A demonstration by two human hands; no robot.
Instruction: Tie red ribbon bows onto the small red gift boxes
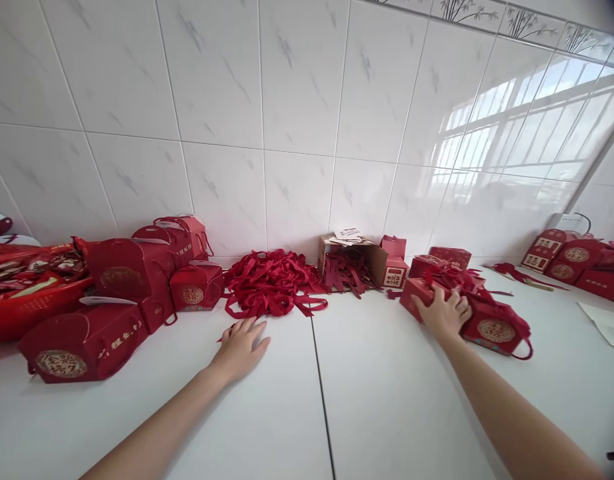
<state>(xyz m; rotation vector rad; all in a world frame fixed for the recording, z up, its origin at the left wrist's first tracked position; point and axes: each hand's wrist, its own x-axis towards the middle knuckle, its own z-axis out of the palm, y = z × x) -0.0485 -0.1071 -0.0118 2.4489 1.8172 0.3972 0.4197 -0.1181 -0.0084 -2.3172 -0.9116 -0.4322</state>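
My left hand [241,350] lies palm down on the white table with its fingers stretched out, just in front of a heap of red ribbons [271,277]. A bit of red shows at its fingertips; I cannot make out whether it touches a ribbon. At the right, my right hand [444,312] reaches over a red gift box [411,298], thumb on the left side and fingers curled over the other. Against it stands another red gift box [494,327] with a gold round emblem and a cord handle. Red ribbon bows [459,277] lie over the boxes behind my fingers.
Several red gift boxes [81,343] stand at the left beside a red basket [37,310] of packets. An open cardboard box [377,263] holds dark red strips by the tiled wall [301,200]. More boxes [577,260] and a paper sheet [604,325] are far right. A seam [323,387] divides the table.
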